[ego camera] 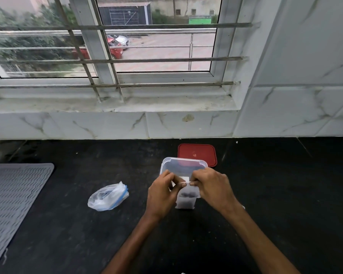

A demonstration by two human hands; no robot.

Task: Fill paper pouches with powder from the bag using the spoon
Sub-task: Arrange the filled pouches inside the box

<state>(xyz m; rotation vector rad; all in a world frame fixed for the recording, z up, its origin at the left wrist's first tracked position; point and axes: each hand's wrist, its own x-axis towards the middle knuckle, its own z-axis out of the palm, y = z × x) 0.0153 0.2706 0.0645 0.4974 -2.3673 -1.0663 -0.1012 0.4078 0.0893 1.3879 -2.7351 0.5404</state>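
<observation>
On the black counter (pixel 67 234), just below the middle of the view, a small white paper pouch (pixel 185 202) stands upright, held by its top edge; the left hand (pixel 162 191) takes that edge from the 9 o'clock side and the right hand (pixel 210 184) from 3 o'clock, each with thumb and curled fingertips pinched on the paper and nothing else in its grasp; a dark patch shows through the pouch's lower half, likely powder already inside, though whether the mouth is being spread or closed I cannot tell; either way, the step probably goes best with the pouch kept vertical, its base on the counter, and the two pinches pulling evenly along the rim so the thin paper neither tears nor tips its contents; a lopsided tug looks the main risk; the powder bag (pixel 107 197), a crumpled clear plastic one with a blue strip, lies at 9 o'clock from the pouch, well apart and beyond the left hand; no spoon is visible, so one would have to be found before any scooping; a clear plastic container (pixel 183 165) sits right behind the pouch at 12 o'clock, close enough that the knuckles could knock it; its red lid (pixel 196 154) lies flat beyond it at 1 o'clock; a grey ribbed mat (pixel 14 194) lies far off at 9 o'clock, out of the way.
</observation>
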